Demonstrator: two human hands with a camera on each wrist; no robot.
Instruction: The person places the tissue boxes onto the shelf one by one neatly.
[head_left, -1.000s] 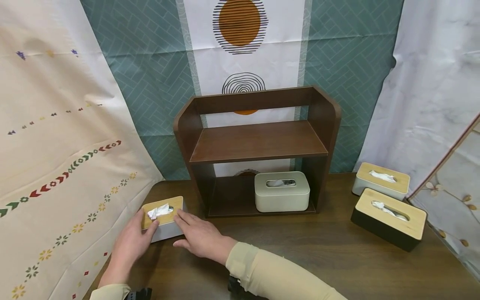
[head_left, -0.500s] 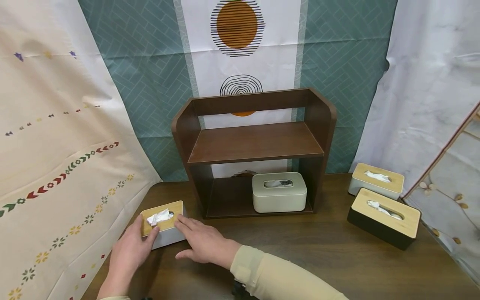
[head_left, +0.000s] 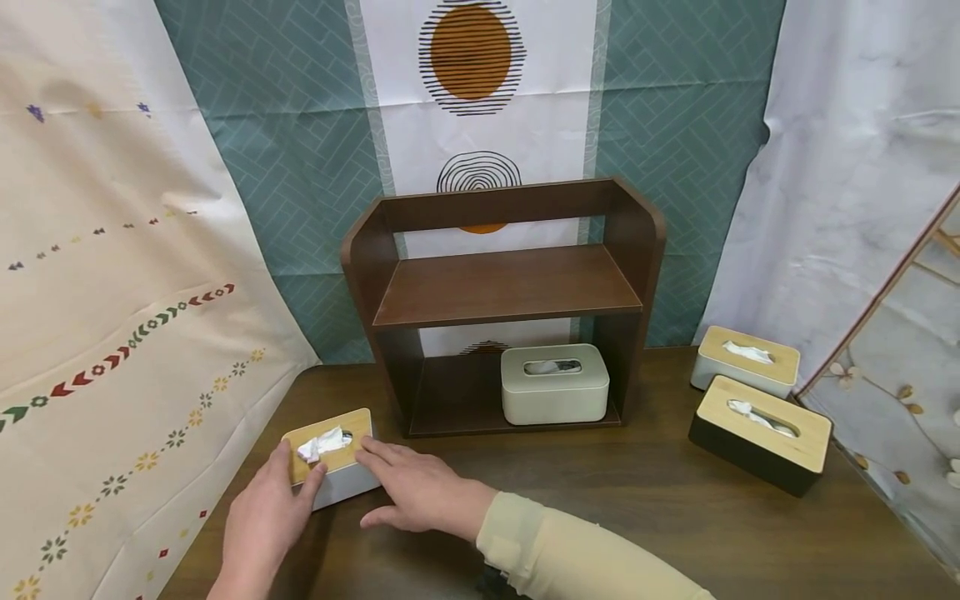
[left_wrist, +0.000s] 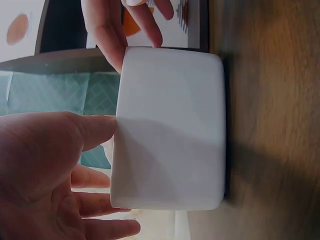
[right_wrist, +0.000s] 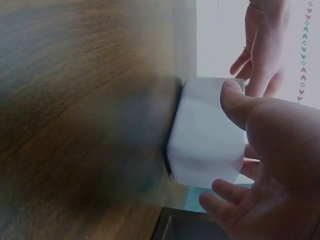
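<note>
A white tissue box (head_left: 348,482) with a bamboo lid and a tissue poking from its slot rests on the table at the left. My left hand (head_left: 264,512) is at its left end, with the thumb on the lid's front edge and the fingers along the left side. Extended fingers of my right hand (head_left: 431,492) touch the lid's right end, the thumb held away from the box. In the left wrist view the box's plain front (left_wrist: 170,130) lies between both hands. The right wrist view shows the box (right_wrist: 207,135) beyond my right palm.
A brown two-tier shelf (head_left: 510,287) stands at the back, with a pale grey-green tissue box (head_left: 555,396) on its lower level. At the right are a white tissue box (head_left: 742,371) and a black one (head_left: 753,450), both bamboo-lidded. Fabric hangs around the table (head_left: 600,492).
The white tissue box at the left has slid a little toward me and slightly right, both hands moving with it. The head view has shifted slightly.
</note>
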